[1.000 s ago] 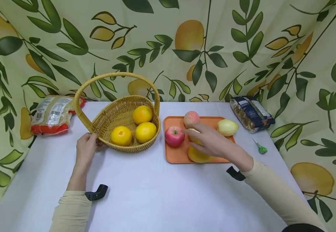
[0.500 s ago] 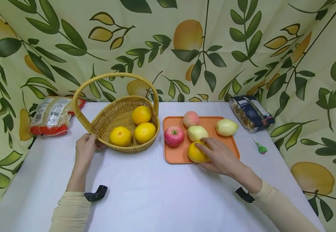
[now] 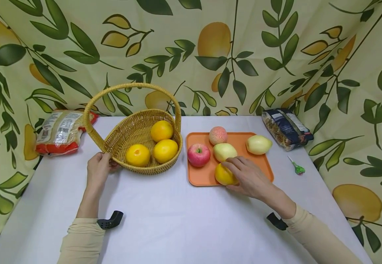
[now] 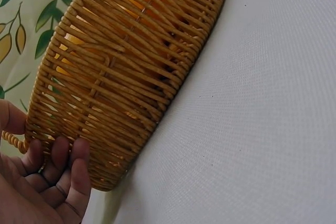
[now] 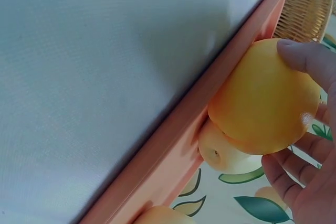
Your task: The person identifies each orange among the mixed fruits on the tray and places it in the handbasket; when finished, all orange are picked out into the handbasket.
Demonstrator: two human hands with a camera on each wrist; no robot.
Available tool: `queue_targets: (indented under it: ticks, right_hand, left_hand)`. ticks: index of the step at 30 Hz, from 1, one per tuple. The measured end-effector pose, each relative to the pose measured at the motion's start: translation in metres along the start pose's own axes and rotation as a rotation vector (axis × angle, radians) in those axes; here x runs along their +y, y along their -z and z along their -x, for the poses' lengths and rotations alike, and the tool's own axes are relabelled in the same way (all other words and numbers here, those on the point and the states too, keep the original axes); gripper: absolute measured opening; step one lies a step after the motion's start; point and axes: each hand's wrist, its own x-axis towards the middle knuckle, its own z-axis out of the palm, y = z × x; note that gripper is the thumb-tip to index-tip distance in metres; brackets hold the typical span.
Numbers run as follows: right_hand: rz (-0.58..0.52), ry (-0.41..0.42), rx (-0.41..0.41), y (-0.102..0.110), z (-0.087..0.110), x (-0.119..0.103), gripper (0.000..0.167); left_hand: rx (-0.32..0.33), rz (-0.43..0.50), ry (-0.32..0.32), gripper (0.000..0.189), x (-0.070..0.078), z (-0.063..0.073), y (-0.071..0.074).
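Observation:
My left hand (image 3: 98, 169) grips the left end of a wicker basket (image 3: 126, 134), near the foot of its tall handle. In the left wrist view the fingers (image 4: 59, 153) curl against the woven side. Three oranges (image 3: 137, 155) lie inside the basket. Over the orange tray (image 3: 199, 176), my right hand (image 3: 252, 178) holds another orange (image 3: 224, 175) at the front edge. The right wrist view has the thumb on one side of this orange (image 5: 265, 98) and the fingers round the other. Beside it on the tray are a red apple (image 3: 198, 155), a peach (image 3: 218, 135) and two pale yellow-green fruits (image 3: 224, 151).
A clear food bag with red ends (image 3: 59, 132) lies at the back left. At the back right is a dark blue bag (image 3: 287, 129), with a small green-wrapped lollipop (image 3: 298, 169) in front of it. Fruit-patterned cloth (image 3: 177, 55) hangs behind the white table.
My right hand has come down from above the tray's middle to the front orange and closed round it. The left hand stays on the basket.

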Motion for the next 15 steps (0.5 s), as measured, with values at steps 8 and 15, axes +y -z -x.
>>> queue_targets:
  ticks: [8, 15]
  right_hand:
    - [-0.134, 0.008, 0.102, 0.005, -0.003, 0.0, 0.078]
    - [-0.265, 0.016, 0.156, 0.028, -0.03, -0.014, 0.07]
  left_hand:
    - [0.002, -0.006, -0.006, 0.029, 0.001, 0.001, 0.0]
    - [0.0, -0.027, 0.001, 0.03, -0.001, 0.0, 0.0]
